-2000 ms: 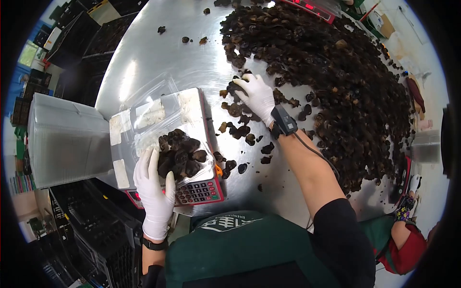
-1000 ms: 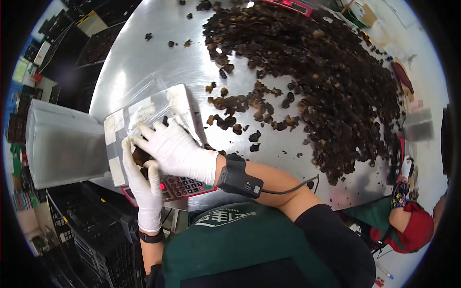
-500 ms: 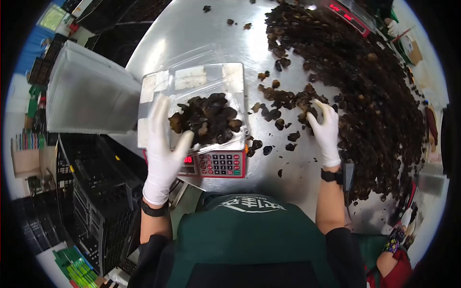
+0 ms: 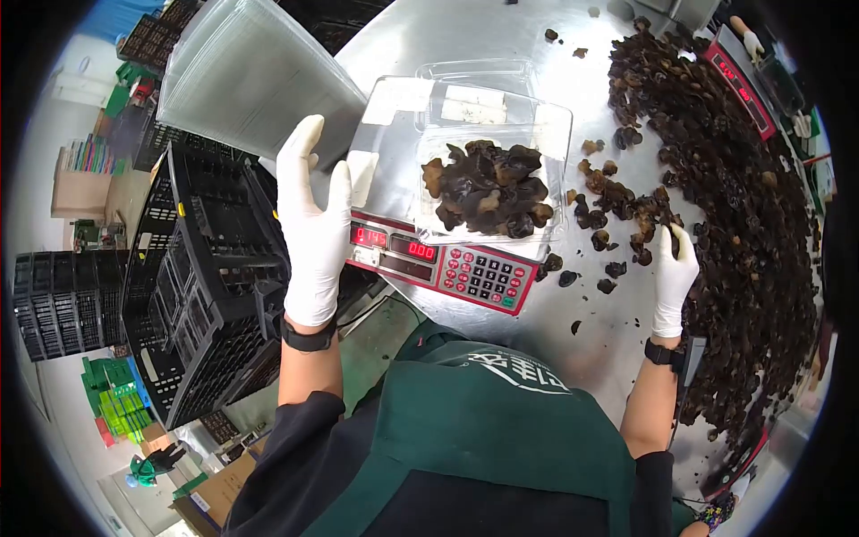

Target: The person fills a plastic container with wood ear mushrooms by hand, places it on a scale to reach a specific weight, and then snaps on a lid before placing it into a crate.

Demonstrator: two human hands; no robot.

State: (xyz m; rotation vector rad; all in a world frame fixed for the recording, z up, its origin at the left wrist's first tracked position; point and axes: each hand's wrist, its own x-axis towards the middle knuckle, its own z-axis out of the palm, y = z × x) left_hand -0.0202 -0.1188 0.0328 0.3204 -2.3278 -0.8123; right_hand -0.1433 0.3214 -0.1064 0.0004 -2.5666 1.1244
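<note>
My left hand [image 4: 313,224], in a white glove, is raised just left of the scale [image 4: 438,268], fingers and thumb apart, holding nothing. On the scale's plate sits a clear plastic box [image 4: 546,148] with its lid folded open, holding a heap of dark wood ear mushrooms [image 4: 488,188]. The scale's red display seems to read 0.145 and 0.00. My right hand [image 4: 673,277], also gloved, is at the edge of a small loose cluster of wood ear mushrooms [image 4: 613,197], its fingertips closed on a brownish piece that is partly hidden.
A large pile of wood ear mushrooms [image 4: 743,224] covers the right of the steel table [image 4: 573,358]. Stacked clear boxes [image 4: 259,80] stand at the upper left, above black crates [image 4: 210,295]. A second scale [image 4: 741,89] is at the far right, near another person's gloved hand [image 4: 753,43].
My view has turned, so the scale appears farther right. My left hand has drawn back from the box to the scale's left side. My right fingers have closed together at the loose mushrooms.
</note>
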